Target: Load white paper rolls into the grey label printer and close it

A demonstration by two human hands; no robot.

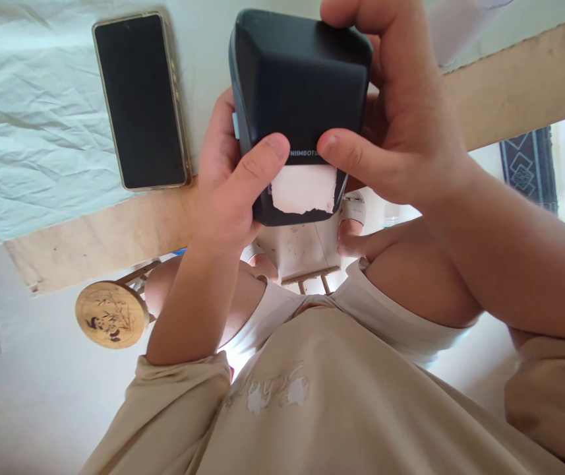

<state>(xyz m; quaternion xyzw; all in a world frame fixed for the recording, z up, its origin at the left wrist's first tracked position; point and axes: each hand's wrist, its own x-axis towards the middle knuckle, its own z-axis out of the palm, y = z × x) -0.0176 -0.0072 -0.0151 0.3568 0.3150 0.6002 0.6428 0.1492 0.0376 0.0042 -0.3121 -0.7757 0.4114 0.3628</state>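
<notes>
A black label printer (306, 92) marked NIIMBOT is held up between both hands, in front of the table's edge. On its near face, a piece of white paper (304, 188) with a ragged lower edge shows below the lettering. My left hand (225, 185) grips the printer's left side, its thumb lying on the front just beside the lettering. From the right, my right hand (401, 125) wraps the other side, thumb pressed near the lettering's right end and fingers at the top corner. The fingers behind the printer are partly hidden.
A smartphone (141, 99) with a dark screen lies on the pale wrinkled cloth (29, 119) left of the printer. Bare wood (104, 231) forms the table's near edge. A round wooden stool (111, 315) stands below left, and a patterned dark textile (529, 168) is at right.
</notes>
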